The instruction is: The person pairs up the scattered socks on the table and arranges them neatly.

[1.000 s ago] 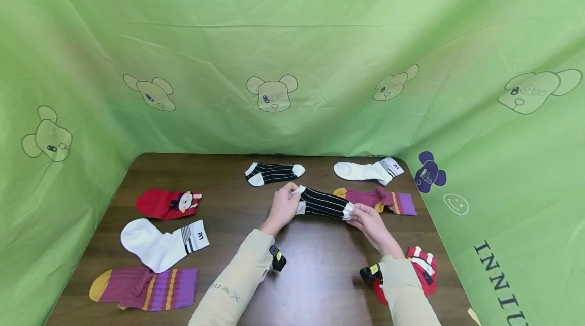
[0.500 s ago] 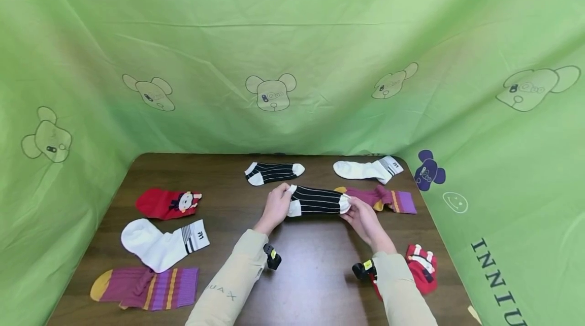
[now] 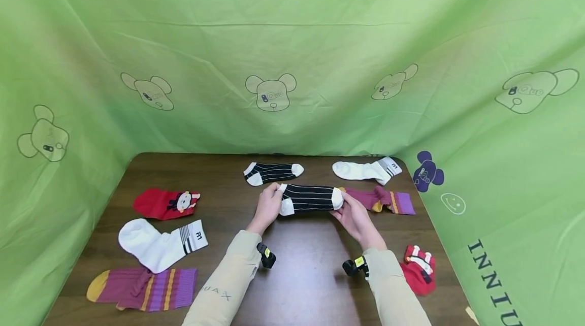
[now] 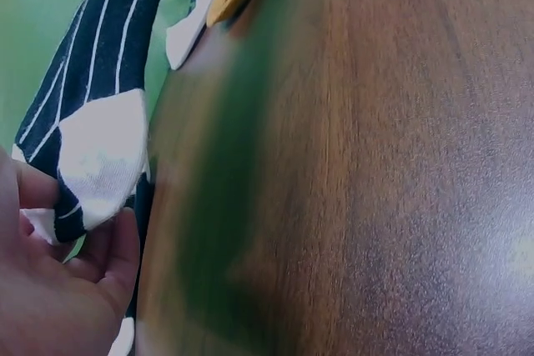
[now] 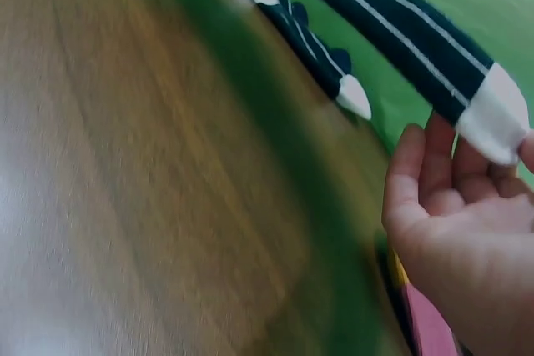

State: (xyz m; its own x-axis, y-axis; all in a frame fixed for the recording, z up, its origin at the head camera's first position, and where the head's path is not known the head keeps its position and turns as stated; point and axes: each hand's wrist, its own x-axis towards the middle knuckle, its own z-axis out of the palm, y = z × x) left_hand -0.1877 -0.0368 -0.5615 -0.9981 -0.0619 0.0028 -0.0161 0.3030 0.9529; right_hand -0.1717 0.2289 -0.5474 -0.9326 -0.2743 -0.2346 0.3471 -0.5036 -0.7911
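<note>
A black ankle sock with thin white stripes (image 3: 313, 198) is stretched level above the table between both hands. At its white cuff and heel end, my left hand (image 3: 268, 206) pinches it; the left wrist view shows thumb and fingers of that hand (image 4: 71, 281) on the edge. The white toe is pinched by my right hand (image 3: 357, 217), also seen from the palm side in the right wrist view (image 5: 467, 206). Just behind, a matching striped sock (image 3: 274, 172) lies flat on the table.
On the left lie a red sock (image 3: 166, 203), a white sock (image 3: 160, 243) and a purple-yellow sock (image 3: 143, 289). On the right are another white sock (image 3: 367, 169), a crumpled purple sock (image 3: 379, 199) and a red one (image 3: 419, 270). Green cloth (image 3: 274, 128) surrounds the brown table (image 3: 311, 275).
Both hands have moved left with the striped sock, which now hangs more level and faces the head camera more squarely. The red sock at the right is less covered by the right sleeve.
</note>
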